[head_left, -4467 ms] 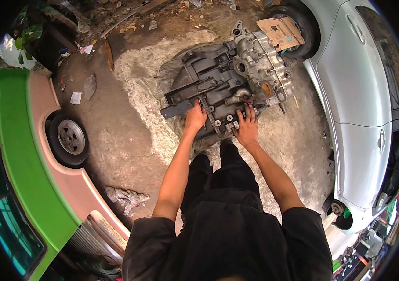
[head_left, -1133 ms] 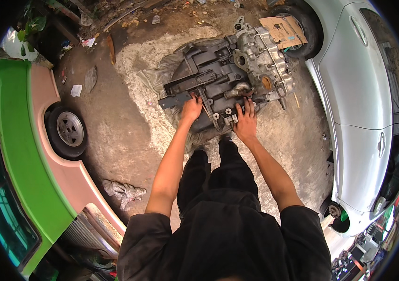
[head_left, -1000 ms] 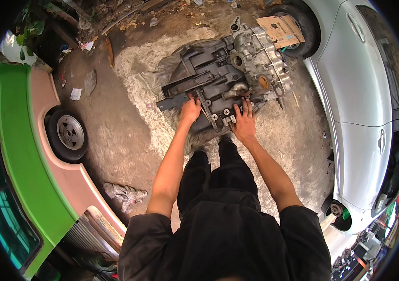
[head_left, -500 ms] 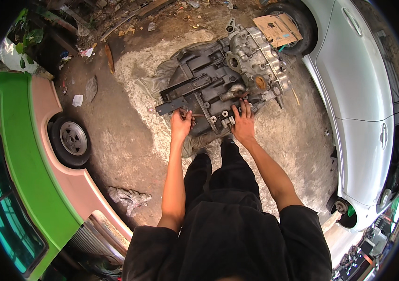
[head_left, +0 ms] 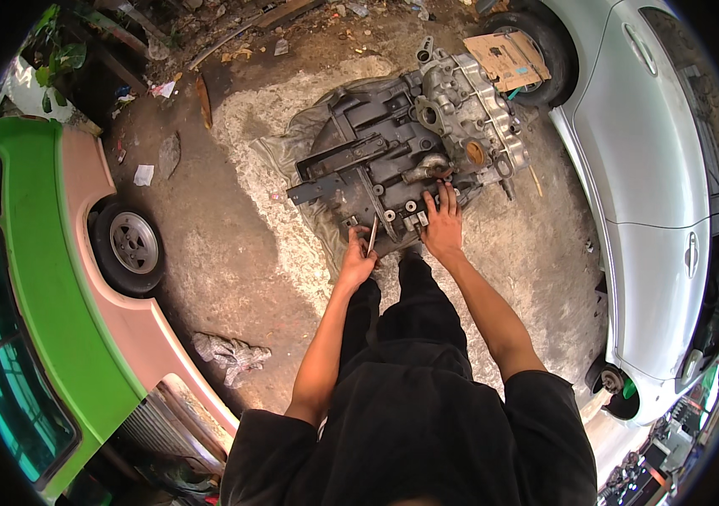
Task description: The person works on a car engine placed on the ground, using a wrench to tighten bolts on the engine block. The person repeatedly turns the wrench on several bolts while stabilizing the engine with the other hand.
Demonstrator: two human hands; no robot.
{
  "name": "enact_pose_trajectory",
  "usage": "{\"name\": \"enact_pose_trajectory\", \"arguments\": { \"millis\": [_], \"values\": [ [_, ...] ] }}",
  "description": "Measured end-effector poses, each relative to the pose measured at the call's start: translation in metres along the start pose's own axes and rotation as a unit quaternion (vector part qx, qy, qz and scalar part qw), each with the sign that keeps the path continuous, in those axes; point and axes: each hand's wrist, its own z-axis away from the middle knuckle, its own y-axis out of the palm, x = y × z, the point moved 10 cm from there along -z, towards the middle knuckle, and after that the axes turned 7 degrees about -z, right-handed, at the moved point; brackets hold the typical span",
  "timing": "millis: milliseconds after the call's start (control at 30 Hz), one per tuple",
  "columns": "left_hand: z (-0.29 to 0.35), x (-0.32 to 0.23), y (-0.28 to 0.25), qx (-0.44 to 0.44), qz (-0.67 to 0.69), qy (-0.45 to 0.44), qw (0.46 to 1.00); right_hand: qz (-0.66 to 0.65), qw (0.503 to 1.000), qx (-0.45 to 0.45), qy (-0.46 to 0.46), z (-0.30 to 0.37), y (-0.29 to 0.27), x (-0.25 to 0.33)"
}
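Observation:
A car engine lies on the ground in front of me, with a dark block (head_left: 393, 152) and a lighter metal cylinder head (head_left: 469, 114) at its far right. My left hand (head_left: 357, 268) is closed around a thin, pale metal tool (head_left: 373, 232), held at the block's near edge; which tool it is I cannot tell. My right hand (head_left: 442, 229) rests on the near right part of the engine, fingers stretched out and holding nothing. A flat dark metal plate (head_left: 311, 191) juts out from the block's left side, beyond my left hand.
Crumpled cloth (head_left: 300, 135) lies beneath the engine. To the left stands a green and pinkish car (head_left: 90, 312), to the right a silver car (head_left: 650, 169). Cardboard (head_left: 507, 61) leans against a wheel at the far right. A rag (head_left: 233, 354) lies on the floor at left.
My left hand has drawn back from the dark plate, toward me and slightly right, and the thin tool now points upward in view. My right hand stays in nearly the same place on the engine.

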Motion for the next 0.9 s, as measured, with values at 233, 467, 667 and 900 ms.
{"name": "enact_pose_trajectory", "arguments": {
  "millis": [233, 467, 667, 900],
  "values": [
    [-0.004, 0.018, 0.015, 0.032, -0.032, -0.025, 0.999, 0.003, 1.0, -0.004, 0.0, 0.001, -0.002, 0.001],
    [0.005, -0.001, 0.034, 0.008, -0.018, 0.028, 0.999, 0.0, 1.0, -0.004, 0.004, 0.0, 0.0, 0.0],
    [0.015, 0.0, 0.046, 0.032, 0.073, 0.041, 0.996, 0.001, 1.0, -0.012, -0.002, 0.0, 0.001, -0.001],
    [0.014, 0.003, 0.064, 0.043, 0.098, 0.026, 0.994, 0.001, 1.0, -0.017, -0.01, -0.001, 0.001, 0.0]
  ]
}}
